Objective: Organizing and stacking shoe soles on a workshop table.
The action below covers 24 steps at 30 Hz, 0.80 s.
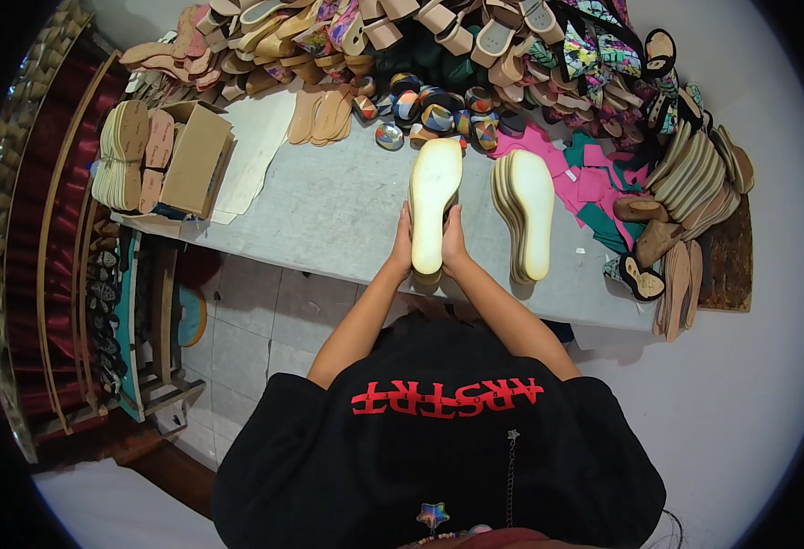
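Observation:
Between my two hands is a stack of pale cream insoles (433,206), its toe end pointing away from me. My left hand (403,240) presses along the stack's left edge near the heel. On the opposite edge, my right hand (454,238) grips it the same way; the fingers beneath are partly hidden. To the right a second stack of similar insoles (528,210) lies on the grey table (329,197), slightly fanned, with no hand touching it.
Heaped shoes (502,41) line the table's back. Colourful patterned shoes (420,105) sit just beyond the held stack. Pink fabric scraps (594,183) and wooden lasts (655,240) lie at the right. A cardboard box (196,160) stands left, beside white sheets (255,151) and tan insoles (319,114).

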Each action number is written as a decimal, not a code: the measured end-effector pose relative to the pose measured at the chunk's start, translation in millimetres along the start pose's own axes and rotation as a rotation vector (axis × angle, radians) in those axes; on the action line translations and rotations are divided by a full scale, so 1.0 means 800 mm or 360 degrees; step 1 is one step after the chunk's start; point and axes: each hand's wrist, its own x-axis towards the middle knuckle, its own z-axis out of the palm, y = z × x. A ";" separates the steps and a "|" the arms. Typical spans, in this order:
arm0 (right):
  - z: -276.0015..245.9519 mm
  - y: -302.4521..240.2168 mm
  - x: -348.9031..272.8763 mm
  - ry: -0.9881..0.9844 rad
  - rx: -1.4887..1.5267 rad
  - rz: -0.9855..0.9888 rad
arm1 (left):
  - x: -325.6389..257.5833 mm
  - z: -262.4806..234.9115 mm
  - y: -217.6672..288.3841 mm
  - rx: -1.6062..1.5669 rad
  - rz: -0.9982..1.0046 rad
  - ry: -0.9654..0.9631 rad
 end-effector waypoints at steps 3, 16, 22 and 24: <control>-0.012 0.012 0.011 0.0097 0.0023 -0.0029 | -0.010 -0.008 -0.004 -0.0042 -0.0033 0.0131; -0.009 -0.169 0.202 -0.0361 -0.1986 -0.0252 | -0.088 -0.027 -0.012 0.1680 0.0557 -0.0030; 0.033 -0.154 0.208 -0.0642 -0.2217 0.0468 | -0.088 -0.040 -0.026 0.1599 0.0446 0.0070; 0.029 -0.148 0.219 -0.0594 -0.2502 0.0603 | -0.085 -0.038 -0.023 0.1599 0.0433 0.0060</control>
